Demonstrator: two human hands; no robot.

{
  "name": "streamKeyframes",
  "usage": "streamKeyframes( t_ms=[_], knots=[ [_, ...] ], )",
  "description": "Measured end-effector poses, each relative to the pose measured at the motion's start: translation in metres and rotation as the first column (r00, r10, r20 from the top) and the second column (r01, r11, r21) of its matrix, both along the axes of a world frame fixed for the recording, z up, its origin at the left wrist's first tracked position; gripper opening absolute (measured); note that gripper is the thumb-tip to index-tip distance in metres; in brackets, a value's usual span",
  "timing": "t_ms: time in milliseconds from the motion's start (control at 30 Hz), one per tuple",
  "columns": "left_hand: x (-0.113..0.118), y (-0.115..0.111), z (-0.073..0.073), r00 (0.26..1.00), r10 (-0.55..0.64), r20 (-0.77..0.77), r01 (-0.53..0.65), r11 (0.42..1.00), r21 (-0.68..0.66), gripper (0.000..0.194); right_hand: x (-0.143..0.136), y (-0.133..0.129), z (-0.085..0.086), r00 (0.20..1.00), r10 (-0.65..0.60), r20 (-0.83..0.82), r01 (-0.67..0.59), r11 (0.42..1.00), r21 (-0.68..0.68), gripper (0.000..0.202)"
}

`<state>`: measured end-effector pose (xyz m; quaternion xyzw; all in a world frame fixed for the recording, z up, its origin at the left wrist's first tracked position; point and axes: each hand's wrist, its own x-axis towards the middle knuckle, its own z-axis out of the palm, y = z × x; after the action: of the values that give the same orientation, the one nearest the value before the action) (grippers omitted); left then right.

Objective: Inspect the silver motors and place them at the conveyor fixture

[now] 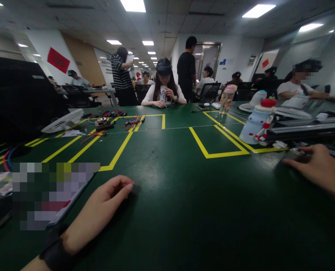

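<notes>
My left hand [110,197] rests on the green tabletop [167,210], left of the middle, with a dark band [55,248] at its wrist. Its fingers are curled and the thumb is pressed to the index finger; whatever may be between them is hidden. At the right edge, my right hand [322,165] grips a small dark cylinder [294,155] with a silvery top, low over the table. A light blue bottle [253,126] with a red knob on its lid stands just beyond that hand. Beside my left forearm lies a flat, blurred-out panel [68,199] with a thin edge.
Yellow tape [226,154] marks boxes on the table. Red and black wires [133,122] and small parts lie at the far left, near a dark monitor [11,98]. A pink-lidded bottle [226,99] and small fans [293,113] stand far right. A person [164,88] sits opposite.
</notes>
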<state>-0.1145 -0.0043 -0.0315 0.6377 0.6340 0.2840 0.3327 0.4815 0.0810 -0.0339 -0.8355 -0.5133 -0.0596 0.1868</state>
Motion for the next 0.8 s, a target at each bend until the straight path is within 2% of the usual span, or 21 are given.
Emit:
streamKeyframes(
  t_ms=[67,100,167,233,267,300,333,367,400,433,467,500,533,600,700,800],
  knots=[
    [0.000,0.001,-0.001,1.000,-0.013,-0.013,0.013,1.000,0.009,0.028,-0.017,-0.005,0.004,0.998,0.061,0.032,-0.064,0.994,0.091,0.063],
    [0.002,0.001,0.000,1.000,-0.022,-0.020,0.022,1.000,0.020,0.028,-0.030,-0.008,0.007,0.989,0.134,0.058,-0.142,0.978,0.154,0.060],
    [0.011,0.001,0.002,0.998,-0.044,-0.050,0.047,0.998,0.053,0.026,-0.068,-0.016,0.013,0.929,0.359,0.090,-0.370,0.890,0.265,0.053],
    [0.028,-0.001,0.007,0.991,-0.088,-0.101,0.100,0.988,0.115,0.025,-0.117,-0.027,0.020,0.800,0.600,-0.022,-0.562,0.760,0.326,0.050],
    [0.039,-0.002,0.010,0.984,-0.119,-0.130,0.139,0.977,0.161,0.027,-0.145,-0.033,0.024,0.705,0.689,-0.171,-0.612,0.712,0.345,0.051],
    [0.051,-0.004,0.014,0.975,-0.160,-0.155,0.192,0.957,0.219,0.029,-0.172,-0.039,0.027,0.574,0.724,-0.381,-0.634,0.688,0.353,0.054],
    [0.063,-0.006,0.017,0.963,-0.210,-0.169,0.251,0.926,0.283,0.035,-0.199,-0.044,0.030,0.384,0.677,-0.628,-0.639,0.686,0.349,0.056],
    [0.075,-0.007,0.019,0.953,-0.251,-0.169,0.296,0.888,0.353,0.043,-0.223,-0.050,0.031,0.160,0.533,-0.831,-0.658,0.685,0.313,0.055],
    [0.086,-0.009,0.021,0.942,-0.290,-0.167,0.334,0.851,0.405,0.049,-0.245,-0.054,0.032,-0.056,0.335,-0.940,-0.680,0.677,0.282,0.051],
    [0.095,-0.011,0.022,0.937,-0.314,-0.155,0.349,0.814,0.465,0.052,-0.263,-0.058,0.031,-0.238,0.133,-0.962,-0.702,0.661,0.265,0.045],
    [0.102,-0.012,0.023,0.934,-0.329,-0.139,0.352,0.785,0.510,0.052,-0.276,-0.061,0.029,-0.371,-0.031,-0.928,-0.717,0.645,0.265,0.038],
    [0.107,-0.014,0.022,0.933,-0.340,-0.122,0.350,0.764,0.542,0.051,-0.286,-0.063,0.026,-0.464,-0.139,-0.875,-0.719,0.636,0.280,0.032],
    [0.109,-0.015,0.021,0.932,-0.347,-0.105,0.344,0.753,0.561,0.049,-0.293,-0.065,0.022,-0.528,-0.194,-0.827,-0.709,0.636,0.303,0.028],
    [0.110,-0.017,0.017,0.931,-0.357,-0.074,0.333,0.751,0.570,0.045,-0.298,-0.069,0.013,-0.590,-0.218,-0.777,-0.681,0.652,0.334,0.022],
    [0.109,-0.019,0.011,0.934,-0.355,-0.028,0.308,0.768,0.561,0.042,-0.296,-0.073,0.005,-0.578,-0.196,-0.792,-0.675,0.660,0.329,0.021],
    [0.111,-0.022,0.012,0.941,-0.338,0.003,0.281,0.787,0.549,0.036,-0.296,-0.073,0.003,-0.545,-0.179,-0.819,-0.695,0.643,0.322,0.024]
  ],
)
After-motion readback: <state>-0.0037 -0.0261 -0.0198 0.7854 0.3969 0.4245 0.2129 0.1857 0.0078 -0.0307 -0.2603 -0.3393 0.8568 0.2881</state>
